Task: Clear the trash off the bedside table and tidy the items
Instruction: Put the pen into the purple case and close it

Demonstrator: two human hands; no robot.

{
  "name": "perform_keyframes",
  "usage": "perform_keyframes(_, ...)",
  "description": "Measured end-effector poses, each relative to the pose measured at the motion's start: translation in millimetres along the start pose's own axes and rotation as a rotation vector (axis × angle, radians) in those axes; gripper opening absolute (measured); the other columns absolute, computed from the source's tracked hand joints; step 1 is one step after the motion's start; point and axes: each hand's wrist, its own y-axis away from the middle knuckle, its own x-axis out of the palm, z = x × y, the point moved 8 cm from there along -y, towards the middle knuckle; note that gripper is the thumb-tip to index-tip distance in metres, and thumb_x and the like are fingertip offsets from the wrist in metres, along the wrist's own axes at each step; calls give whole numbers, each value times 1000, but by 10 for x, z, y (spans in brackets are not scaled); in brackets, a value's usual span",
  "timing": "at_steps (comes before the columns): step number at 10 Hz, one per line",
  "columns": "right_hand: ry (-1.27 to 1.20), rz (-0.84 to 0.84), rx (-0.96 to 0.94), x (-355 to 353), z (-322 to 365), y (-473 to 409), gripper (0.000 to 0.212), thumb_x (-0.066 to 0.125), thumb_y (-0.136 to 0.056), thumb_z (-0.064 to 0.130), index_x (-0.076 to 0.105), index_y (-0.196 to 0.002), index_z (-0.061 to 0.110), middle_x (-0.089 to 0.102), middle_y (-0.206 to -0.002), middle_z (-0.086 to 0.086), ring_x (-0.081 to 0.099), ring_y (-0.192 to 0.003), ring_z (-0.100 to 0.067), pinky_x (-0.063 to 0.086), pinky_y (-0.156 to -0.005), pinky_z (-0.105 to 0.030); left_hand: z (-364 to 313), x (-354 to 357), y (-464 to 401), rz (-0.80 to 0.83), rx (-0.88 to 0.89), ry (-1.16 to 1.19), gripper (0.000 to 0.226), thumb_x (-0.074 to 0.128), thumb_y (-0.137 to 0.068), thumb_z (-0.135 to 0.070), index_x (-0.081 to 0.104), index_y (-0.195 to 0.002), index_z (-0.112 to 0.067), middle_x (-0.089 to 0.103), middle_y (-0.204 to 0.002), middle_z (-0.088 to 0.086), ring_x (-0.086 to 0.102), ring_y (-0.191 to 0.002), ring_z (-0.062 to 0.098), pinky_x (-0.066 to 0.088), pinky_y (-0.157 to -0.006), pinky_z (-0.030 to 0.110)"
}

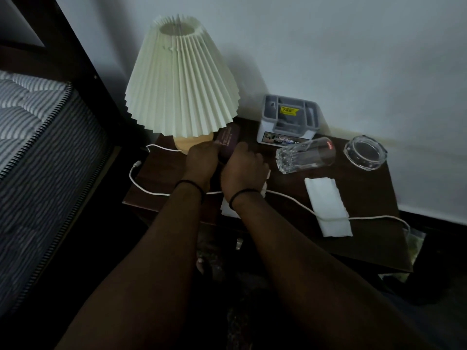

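Both hands, left hand (201, 157) and right hand (243, 170), grip a dark booklet (227, 141) at its near edge; it looks light and stiff (judging by its flatness), best held by the edges.

Table (374, 188) dark glossy wood; tumbler (305, 155) and ashtray (365, 152) clear glass; lampshade (182, 79) matt pleated paper; box (288, 120) grey plastic.

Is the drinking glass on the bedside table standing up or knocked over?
Knocked over. The drinking glass lies on its side on the bedside table, thick base toward the hands, open mouth toward the ashtray.
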Motion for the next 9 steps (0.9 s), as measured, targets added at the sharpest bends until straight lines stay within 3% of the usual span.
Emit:
perform_keyframes(1, 13, 3, -1, 49, -38, -28, 20, 42, -97, 17, 56, -111, 14, 68, -110, -10, 55, -113, -32, 38, -90, -44, 66, 5, -44, -44, -88, 244, 34, 53, -96, -22, 66, -121, -3, 67, -122, 21, 65, -108, 33, 52, -98, 48)
perform_keyframes(2, 48, 11, 4, 81, -106, -64, 21, 41, -98, 16, 59, -109, 16, 68, -111, -9, 55, -114, -32, 38, -92, -42, 56, 15, -42, -92, -69, 132, 29, 54, -94, -23, 71, -109, -4, 71, -113, 18, 65, -108, 36, 54, -91, 41)
perform_keyframes(3, 57, 22, -21, 90, -106, -86, 21, 42, -97, 14, 62, -105, 17, 68, -111, -7, 54, -114, -31, 37, -93, -41, 72, -22, -37, -167, -53, 59, 22, 55, -92, -19, 70, -86, -4, 71, -97, 16, 65, -95, 32, 42, -72, 26)
perform_keyframes(5, 4, 25, -45, 51, -92, -103, 19, 47, -93, 21, 61, -105, 16, 67, -111, -8, 53, -113, -33, 38, -89, -42, 47, -147, -6, -311, -17, -86, 29, 54, -89, -14, 58, -62, -6, 57, -65, 6, 52, -66, 21, 35, -65, 28)
perform_keyframes(6, 9, 8, -86, 53, -40, -89, 20, 46, -94, 18, 63, -103, 15, 68, -108, -9, 56, -109, -33, 41, -85, -40, 25, -175, 18, -337, 9, -56, 30, 53, -91, -10, 64, -65, 0, 65, -73, 15, 55, -72, 22, 35, -65, 27)
perform_keyframes(7, 6, 8, -88, 81, -43, -119, 20, 46, -95, 18, 65, -101, 15, 69, -105, -9, 57, -106, -32, 43, -83, -39, -14, -107, -3, -245, 58, -49, 26, 50, -94, -8, 64, -72, -5, 69, -88, 19, 56, -79, 23, 33, -68, 23)
perform_keyframes(8, -2, -10, -76, 85, -68, -164, 21, 46, -94, 15, 66, -100, 15, 69, -105, -8, 57, -105, -32, 43, -81, -38, -10, -11, -48, -136, 28, 136, 19, 51, -94, -5, 70, -90, -3, 68, -88, 14, 61, -87, 30, 46, -79, 33)
perform_keyframes(9, -14, -13, -75, 91, -79, -208, 21, 44, -94, 13, 65, -98, 14, 68, -106, -8, 56, -106, -33, 45, -82, -40, -10, 71, -79, -63, 9, 219, 21, 49, -93, 0, 63, -101, 12, 65, -98, 32, 60, -84, 33, 50, -77, 43)
